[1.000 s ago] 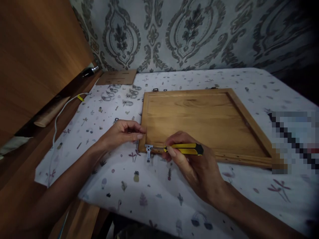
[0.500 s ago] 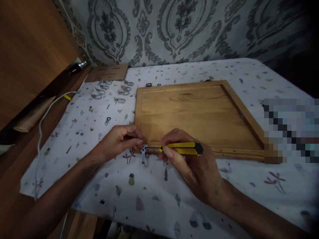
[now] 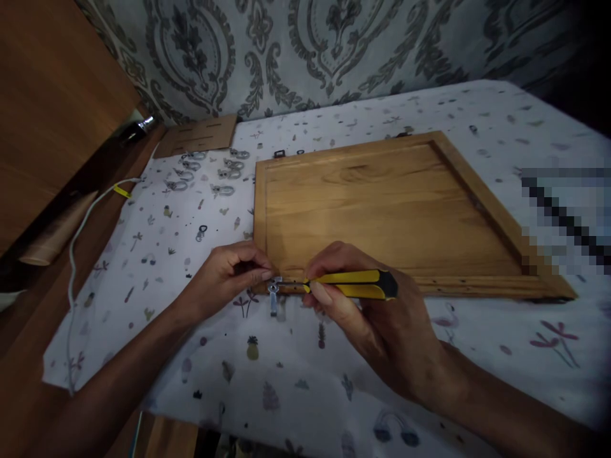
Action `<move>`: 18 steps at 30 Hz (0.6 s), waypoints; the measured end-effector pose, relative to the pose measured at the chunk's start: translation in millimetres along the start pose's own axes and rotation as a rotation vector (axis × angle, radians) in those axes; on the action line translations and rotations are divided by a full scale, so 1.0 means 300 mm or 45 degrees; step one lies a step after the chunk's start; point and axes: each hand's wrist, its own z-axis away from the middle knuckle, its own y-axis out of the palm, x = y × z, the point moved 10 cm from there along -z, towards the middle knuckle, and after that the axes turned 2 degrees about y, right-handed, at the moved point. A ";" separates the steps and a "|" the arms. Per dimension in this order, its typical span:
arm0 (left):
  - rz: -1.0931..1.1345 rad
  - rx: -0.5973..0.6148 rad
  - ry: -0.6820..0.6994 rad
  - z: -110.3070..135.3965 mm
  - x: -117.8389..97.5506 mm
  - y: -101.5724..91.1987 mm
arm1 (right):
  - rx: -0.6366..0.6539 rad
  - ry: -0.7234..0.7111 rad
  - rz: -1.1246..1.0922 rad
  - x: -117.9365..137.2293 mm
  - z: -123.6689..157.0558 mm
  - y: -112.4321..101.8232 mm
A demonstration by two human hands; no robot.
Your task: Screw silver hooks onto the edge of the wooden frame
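Yellow-and-black screwdriver [image 3: 353, 291] at metal fitting [image 3: 273, 299]

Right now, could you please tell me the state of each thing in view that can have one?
Brown framed wooden panel: lying flat.
Small silver metal bracket: at the panel's near left corner, jutting past its edge.
Yellow-and-black screwdriver: gripped in the right hand, shaft pointing at the bracket.
Left hand: curled beside the bracket; whether holding anything, unclear.
Grey metal fittings: loose, in two rows.
Brown slotted cardboard sheet: lying flat.
White cable: slack, curved.

The single head-worn camera looks forward and down from close above the table [image 3: 305, 359] toward a patterned wall [image 3: 329, 44].
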 end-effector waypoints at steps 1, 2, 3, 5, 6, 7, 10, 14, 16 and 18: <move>-0.010 -0.001 0.009 0.000 -0.001 0.002 | -0.002 0.006 0.000 -0.002 -0.001 0.000; -0.024 -0.001 0.016 -0.001 -0.002 0.003 | -0.002 0.013 -0.003 -0.004 -0.001 0.000; -0.038 -0.003 0.023 -0.001 -0.003 0.004 | -0.002 0.014 -0.010 -0.004 -0.002 0.000; -0.060 -0.006 0.028 -0.003 -0.004 0.005 | 0.003 0.014 -0.024 -0.002 -0.002 -0.001; -0.064 -0.006 0.026 -0.003 -0.004 0.005 | 0.004 0.015 -0.030 -0.001 -0.002 -0.002; -0.064 -0.002 0.021 -0.004 -0.003 0.005 | 0.005 0.020 -0.036 -0.001 -0.002 -0.003; -0.065 0.012 0.011 -0.004 -0.003 0.005 | -0.002 0.055 -0.046 -0.005 -0.002 -0.006; -0.105 0.014 0.027 -0.003 -0.008 0.004 | -0.001 0.046 -0.043 0.000 -0.004 -0.005; -0.120 0.011 0.032 -0.002 -0.007 0.005 | -0.002 0.041 -0.032 0.001 -0.006 -0.004; -0.121 0.010 0.044 -0.001 -0.006 0.007 | 0.001 0.035 -0.019 0.002 -0.007 -0.004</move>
